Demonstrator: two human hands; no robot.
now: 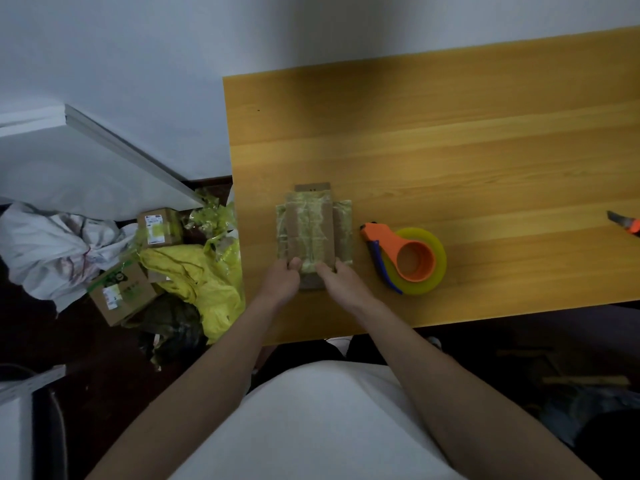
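both hands - left hand (282,277), right hand (341,278) - pinch the near edge of the taped flat cardboard box (313,226) lying near-left on the table (450,150), likely steadying it to peel tape, with the tape dispenser (414,259) just right.

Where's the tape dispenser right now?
In the head view the tape dispenser lies on the wooden table, just right of the taped cardboard box, toward the table's near edge.

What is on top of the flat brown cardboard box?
Wrinkled strips of yellowish clear tape cover most of the flat brown cardboard box. The left hand and right hand grip its near edge. Its inside is covered.
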